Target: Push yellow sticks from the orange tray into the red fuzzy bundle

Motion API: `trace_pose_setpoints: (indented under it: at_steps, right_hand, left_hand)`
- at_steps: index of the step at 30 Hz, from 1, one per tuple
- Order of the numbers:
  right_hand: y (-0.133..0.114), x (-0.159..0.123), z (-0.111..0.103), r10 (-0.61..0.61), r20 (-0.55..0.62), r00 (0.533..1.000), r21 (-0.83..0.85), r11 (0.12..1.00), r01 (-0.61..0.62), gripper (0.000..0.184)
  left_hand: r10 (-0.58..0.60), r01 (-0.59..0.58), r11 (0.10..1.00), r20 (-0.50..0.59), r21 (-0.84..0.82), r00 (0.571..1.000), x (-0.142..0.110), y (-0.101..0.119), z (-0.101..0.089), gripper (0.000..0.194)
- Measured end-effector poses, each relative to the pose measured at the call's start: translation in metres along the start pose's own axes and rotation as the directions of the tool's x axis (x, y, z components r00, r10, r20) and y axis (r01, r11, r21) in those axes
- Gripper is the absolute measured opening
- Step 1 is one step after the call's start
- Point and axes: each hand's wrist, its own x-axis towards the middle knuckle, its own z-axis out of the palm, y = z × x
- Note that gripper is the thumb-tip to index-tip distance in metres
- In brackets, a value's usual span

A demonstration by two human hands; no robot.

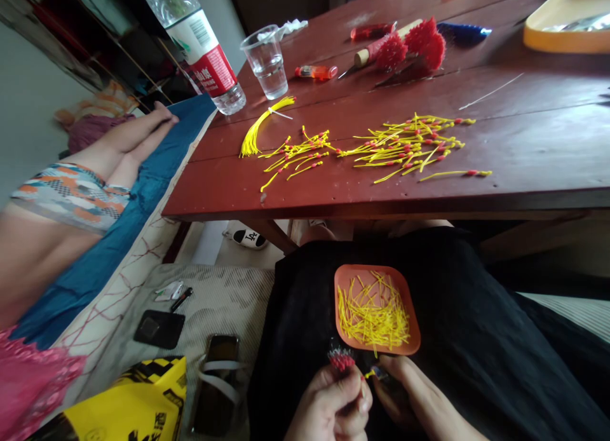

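Observation:
At the bottom of the view, over my black-clad lap, my left hand (333, 406) is closed round a small bunch of red-tipped stamens (341, 361). My right hand (419, 400) pinches a short yellow strand (370, 373) right beside that bunch. Just above both hands an orange tray (347, 282) rests on my lap, filled with loose yellow strands (374, 314). Many more yellow, red-tipped strands (405, 147) lie scattered on the red wooden table (524, 142), with a tied yellow bundle (260, 131) to their left.
A plastic cup (267, 61), a water bottle (200, 44), an orange lighter (315, 72) and red flower heads (419, 44) sit on the table. Another person lies on a blue mat (143, 193) at left. A phone (216, 384), a black wallet (159, 328) and a yellow bag (128, 406) lie beside me.

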Motion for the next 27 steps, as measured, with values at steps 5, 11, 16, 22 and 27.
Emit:
trace_pose_setpoints:
  at_steps: [5, 11, 16, 22, 27]
  right_hand:
    - [0.0081, 0.0044, -0.0031, 0.024, -0.014, 1.0, 0.025, 0.999, -0.024, 0.037]
    - [0.0098, 0.0062, -0.0033, 0.03, -0.022, 0.999, 0.049, 0.998, -0.029, 0.034]
    - [0.0061, 0.0041, -0.0023, 0.01, -0.011, 1.0, 0.012, 1.0, -0.01, 0.035]
    - [0.0035, 0.007, -0.0042, -0.013, 0.053, 0.999, -0.071, 0.997, 0.017, 0.037]
    - [0.0054, 0.0102, -0.0083, 0.005, 0.077, 0.997, -0.119, 0.993, 0.004, 0.024]
  left_hand:
    - [-0.011, 0.011, 1.0, -0.03, -0.001, 1.0, -0.0004, 0.0018, 0.0019, 0.033]
    - [-0.011, 0.01, 1.0, -0.029, -0.014, 1.0, 0.0001, 0.0011, 0.0006, 0.031]
    - [-0.006, 0.006, 1.0, -0.026, -0.006, 1.0, 0.0004, 0.0005, -0.0003, 0.032]
    - [-0.007, 0.007, 1.0, -0.016, -0.024, 1.0, 0.001, 0.0004, 0.0001, 0.031]
    - [-0.003, 0.003, 1.0, 0.008, -0.002, 1.0, 0.0019, 0.0001, -0.0005, 0.031]
